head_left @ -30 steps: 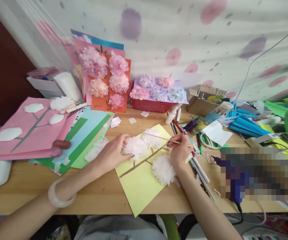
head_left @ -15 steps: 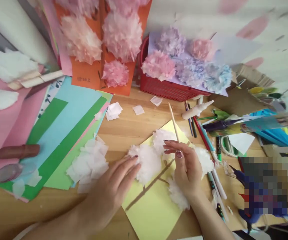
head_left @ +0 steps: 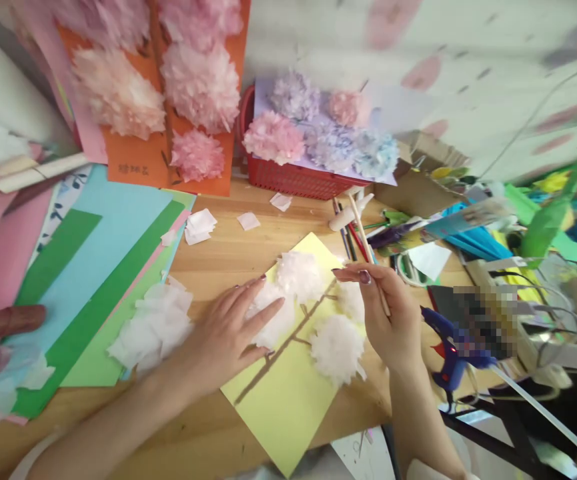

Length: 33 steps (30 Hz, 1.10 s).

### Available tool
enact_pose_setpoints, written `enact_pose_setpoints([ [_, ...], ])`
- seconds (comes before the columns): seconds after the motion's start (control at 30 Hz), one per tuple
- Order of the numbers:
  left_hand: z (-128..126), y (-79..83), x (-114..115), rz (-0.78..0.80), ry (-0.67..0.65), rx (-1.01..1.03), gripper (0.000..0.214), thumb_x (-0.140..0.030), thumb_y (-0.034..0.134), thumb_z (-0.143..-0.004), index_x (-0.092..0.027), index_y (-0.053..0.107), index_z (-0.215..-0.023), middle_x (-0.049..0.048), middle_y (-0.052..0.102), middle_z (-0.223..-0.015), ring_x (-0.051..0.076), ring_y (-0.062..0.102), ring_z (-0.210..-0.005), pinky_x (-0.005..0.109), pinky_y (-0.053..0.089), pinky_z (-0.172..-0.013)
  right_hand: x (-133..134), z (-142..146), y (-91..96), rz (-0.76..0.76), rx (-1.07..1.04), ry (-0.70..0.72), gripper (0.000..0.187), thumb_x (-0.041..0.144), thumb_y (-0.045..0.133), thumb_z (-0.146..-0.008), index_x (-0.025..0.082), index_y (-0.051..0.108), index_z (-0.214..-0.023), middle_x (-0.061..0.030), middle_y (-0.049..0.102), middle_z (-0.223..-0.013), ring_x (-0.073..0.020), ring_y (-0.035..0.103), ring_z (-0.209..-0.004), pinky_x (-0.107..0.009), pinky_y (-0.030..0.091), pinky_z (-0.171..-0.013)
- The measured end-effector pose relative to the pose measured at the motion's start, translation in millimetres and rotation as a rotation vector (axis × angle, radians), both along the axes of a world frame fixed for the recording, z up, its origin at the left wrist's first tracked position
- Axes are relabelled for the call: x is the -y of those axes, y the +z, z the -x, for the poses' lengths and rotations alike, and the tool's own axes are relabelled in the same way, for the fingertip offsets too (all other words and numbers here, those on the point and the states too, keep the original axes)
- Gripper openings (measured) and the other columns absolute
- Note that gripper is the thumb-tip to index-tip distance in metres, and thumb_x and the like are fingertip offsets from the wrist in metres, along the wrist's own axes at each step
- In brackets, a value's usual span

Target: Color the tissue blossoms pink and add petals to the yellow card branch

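Note:
A yellow sheet (head_left: pixel 278 427) lies tilted on the table, with a brown painted branch (head_left: pixel 283 347) across it. White tissue-paper flowers sit along the branch, one of them a full flower (head_left: pixel 338 348) low on the right. My left hand (head_left: pixel 235 327) rests with fingers spread over another white flower (head_left: pixel 271 320), partly hiding it. In my right hand (head_left: pixel 391 310) a thin wooden stick (head_left: pixel 363 230) is gripped, its upper end pointing up and away. That hand hovers by the sheet's right edge and covers part of a further white flower (head_left: pixel 352 301).
A pile of white tissue squares (head_left: pixel 153 327) lies left of my left hand. Small pink squares (head_left: pixel 199 227) are behind it. A red basket (head_left: pixel 293 180) holds pastel flowers on a card. At right are a blue glue gun (head_left: pixel 451 350), pens and a white bottle (head_left: pixel 345 217).
The view has swung to the right. My right hand has moved off the sheet's middle toward its right edge with the stick. My left hand's fingers have spread wider over the flower.

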State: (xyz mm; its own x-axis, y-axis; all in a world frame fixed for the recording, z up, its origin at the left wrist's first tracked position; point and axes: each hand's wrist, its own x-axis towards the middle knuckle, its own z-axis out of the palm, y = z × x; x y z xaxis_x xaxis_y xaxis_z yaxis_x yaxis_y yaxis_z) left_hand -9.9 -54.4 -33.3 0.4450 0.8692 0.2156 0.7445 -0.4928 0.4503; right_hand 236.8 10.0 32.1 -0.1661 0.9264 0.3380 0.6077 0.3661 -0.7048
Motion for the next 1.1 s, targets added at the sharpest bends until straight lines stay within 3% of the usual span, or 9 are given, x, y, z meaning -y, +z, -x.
enact_pose_setpoints([
  [0.13, -5, -2.0, 0, -0.086, 0.046, -0.088, 0.048, -0.038, 0.056, -0.091, -0.021, 0.052, -0.135, 0.0165, 0.051, -0.135, 0.033, 0.051, -0.121, 0.051, 0.047, -0.100, 31, -26, 6.5, 0.044, -0.025, -0.017, 0.026, 0.034, 0.040, -0.101, 0.023, 0.061, -0.111, -0.0059, 0.073, -0.104, -0.0201, 0.069, -0.098, -0.039, 0.054, -0.088],
  [0.37, -6, -1.2, 37, -0.240, 0.295, -0.177, 0.043, -0.042, 0.052, -0.092, -0.014, 0.051, -0.124, 0.0170, 0.053, -0.117, 0.032, 0.054, -0.108, 0.049, 0.051, -0.091, 80, -54, -17.9, 0.059, -0.083, -0.126, 0.021, 0.033, 0.047, -0.097, 0.024, 0.062, -0.109, -0.0077, 0.071, -0.109, -0.0226, 0.067, -0.101, -0.040, 0.053, -0.088],
  [0.5, -6, 2.3, 46, -0.275, 0.319, -0.198, 0.043, -0.043, 0.049, -0.093, -0.012, 0.050, -0.122, 0.0173, 0.053, -0.111, 0.033, 0.055, -0.103, 0.048, 0.052, -0.088, 84, -52, -30.8, 0.090, 0.040, -0.137, 0.020, 0.030, 0.054, -0.091, 0.022, 0.060, -0.109, -0.0088, 0.070, -0.114, -0.0253, 0.066, -0.103, -0.044, 0.051, -0.090],
  [0.63, -15, 5.9, 48, -0.281, 0.390, -0.264, 0.041, -0.043, 0.049, -0.092, -0.012, 0.052, -0.118, 0.0177, 0.055, -0.105, 0.033, 0.055, -0.098, 0.047, 0.052, -0.082, 81, -44, -43.0, 0.123, 0.106, -0.007, 0.022, 0.023, 0.052, -0.091, 0.022, 0.057, -0.112, -0.0089, 0.066, -0.126, -0.0237, 0.063, -0.113, -0.041, 0.050, -0.094],
  [0.77, -30, 1.7, 49, -0.307, 0.456, -0.326, 0.047, -0.046, 0.051, -0.091, -0.009, 0.052, -0.119, 0.0211, 0.055, -0.106, 0.033, 0.056, -0.095, 0.046, 0.053, -0.076, 70, -59, -54.7, 0.117, 0.266, -0.088, 0.030, 0.013, 0.038, -0.094, 0.022, 0.061, -0.111, -0.0089, 0.072, -0.112, -0.0235, 0.068, -0.099, -0.039, 0.053, -0.085],
  [0.93, -29, -12.5, 51, -0.261, 0.381, -0.173, 0.052, -0.040, 0.059, -0.088, -0.015, 0.043, -0.131, 0.0215, 0.050, -0.126, 0.035, 0.055, -0.109, 0.051, 0.050, -0.090, 60, -78, -54.2, 0.042, 0.332, -0.166, 0.029, 0.015, 0.040, -0.093, 0.024, 0.064, -0.107, -0.0066, 0.074, -0.105, -0.0251, 0.070, -0.093, -0.039, 0.054, -0.079],
  [1.1, -14, -8.5, 68, -0.098, 0.363, 0.002, 0.056, -0.027, 0.047, -0.093, -0.027, 0.027, -0.144, 0.0170, 0.039, -0.140, 0.033, 0.046, -0.131, 0.051, 0.046, -0.102, 75, -53, -46.0, -0.036, 0.257, -0.128, 0.021, 0.024, 0.045, -0.095, 0.023, 0.061, -0.108, -0.0089, 0.073, -0.114, -0.0269, 0.071, -0.098, -0.041, 0.055, -0.080],
])
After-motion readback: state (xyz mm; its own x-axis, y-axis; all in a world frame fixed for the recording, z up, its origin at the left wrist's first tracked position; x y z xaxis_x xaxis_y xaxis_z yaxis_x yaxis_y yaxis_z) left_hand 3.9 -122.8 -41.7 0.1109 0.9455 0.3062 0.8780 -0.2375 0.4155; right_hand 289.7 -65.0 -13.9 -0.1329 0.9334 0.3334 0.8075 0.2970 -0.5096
